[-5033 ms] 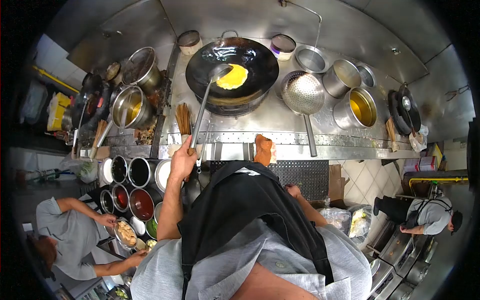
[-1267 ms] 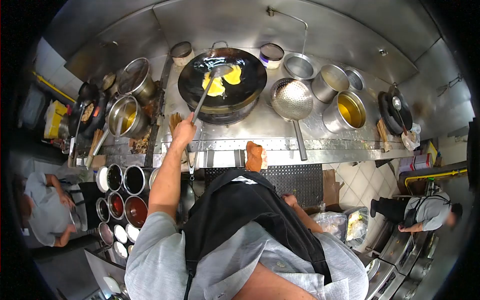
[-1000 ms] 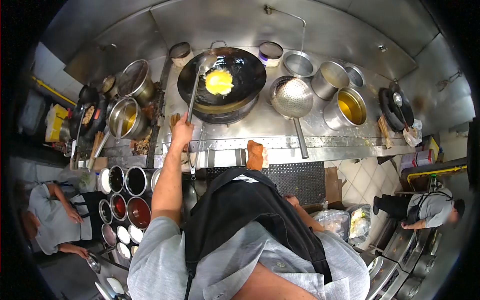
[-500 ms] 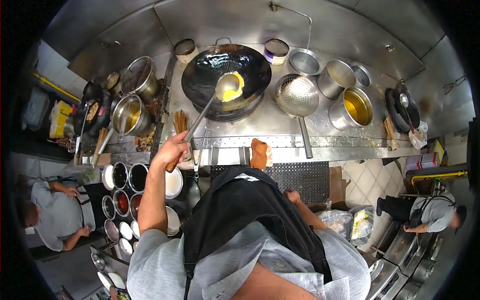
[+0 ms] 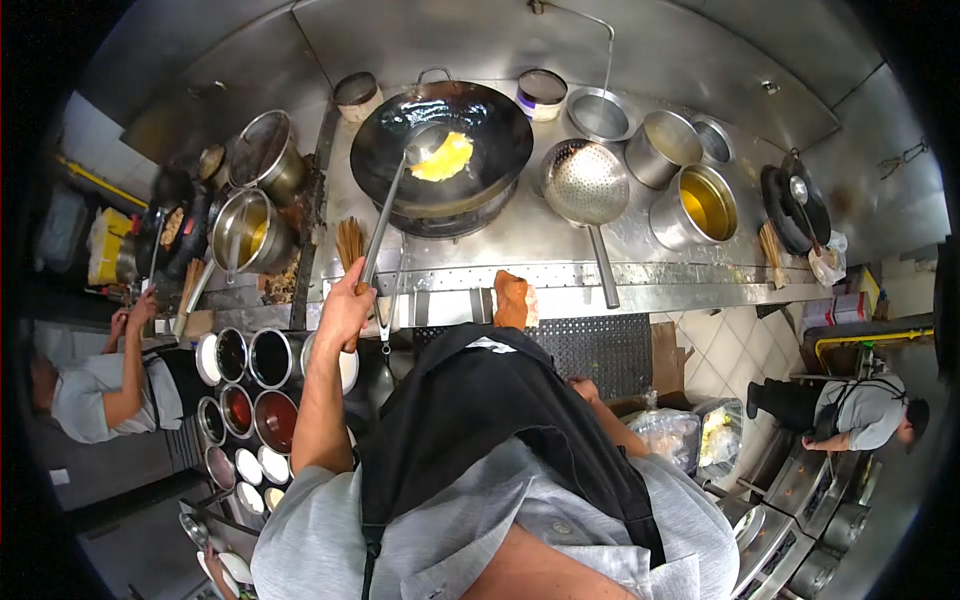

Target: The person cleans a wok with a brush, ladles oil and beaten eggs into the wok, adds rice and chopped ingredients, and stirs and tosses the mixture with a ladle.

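1. Ladle (image 5: 385, 212) in play, its bowl inside the black wok (image 5: 495, 165), right at the far-left side of the yellow egg (image 5: 447, 158)!
2. Left hand (image 5: 343, 307) on the handle, fingers clamped round it near the wooden end; right hand (image 5: 582, 388) low beside the black apron (image 5: 480, 420), partly hidden, and I cannot tell whether those fingers are closed on anything.
3. Traffic on the left: a bamboo brush (image 5: 349, 238) upright just beside the handle, crowding that side.
4. Over to the right of the wok, a perforated strainer (image 5: 586, 185), handle towards the near edge, and beyond it a pot of yellow liquid (image 5: 674, 222).
5. Two round tins, one far left (image 5: 357, 98), one far right (image 5: 542, 97), flank the wok's far rim; an orange-brown cloth (image 5: 511, 298) sits at the counter's near edge.
6. And the line of the ladle: long axis slanting from near left to far right, bowl end pointing far, wooden end near, shaft passing over the wok's near-left rim; contact there, I cannot tell.
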Demonstrator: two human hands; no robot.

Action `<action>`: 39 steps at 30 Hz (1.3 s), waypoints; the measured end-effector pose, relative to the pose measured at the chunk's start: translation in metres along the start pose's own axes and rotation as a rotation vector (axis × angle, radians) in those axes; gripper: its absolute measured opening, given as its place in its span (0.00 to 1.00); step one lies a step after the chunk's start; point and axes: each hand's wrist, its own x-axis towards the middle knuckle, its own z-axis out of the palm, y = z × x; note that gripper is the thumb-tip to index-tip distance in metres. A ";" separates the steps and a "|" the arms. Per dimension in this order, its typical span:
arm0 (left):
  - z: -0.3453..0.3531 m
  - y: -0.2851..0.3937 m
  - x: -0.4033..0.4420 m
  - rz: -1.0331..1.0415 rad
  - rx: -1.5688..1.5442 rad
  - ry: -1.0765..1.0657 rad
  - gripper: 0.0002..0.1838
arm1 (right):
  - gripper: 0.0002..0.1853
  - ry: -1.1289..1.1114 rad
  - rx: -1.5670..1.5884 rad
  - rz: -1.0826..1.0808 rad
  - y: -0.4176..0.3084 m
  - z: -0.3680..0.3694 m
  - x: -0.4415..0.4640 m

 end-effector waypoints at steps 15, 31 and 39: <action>0.057 -0.068 -0.018 -0.031 -0.318 0.050 0.37 | 0.14 -0.012 -0.042 0.016 -0.037 -0.015 0.005; -0.007 0.007 0.016 -0.092 0.261 -0.107 0.33 | 0.15 -0.053 -0.080 -0.008 -0.020 -0.010 0.016; 0.021 -0.027 0.125 0.152 0.542 0.121 0.34 | 0.16 -0.088 -0.037 -0.068 0.030 -0.001 0.040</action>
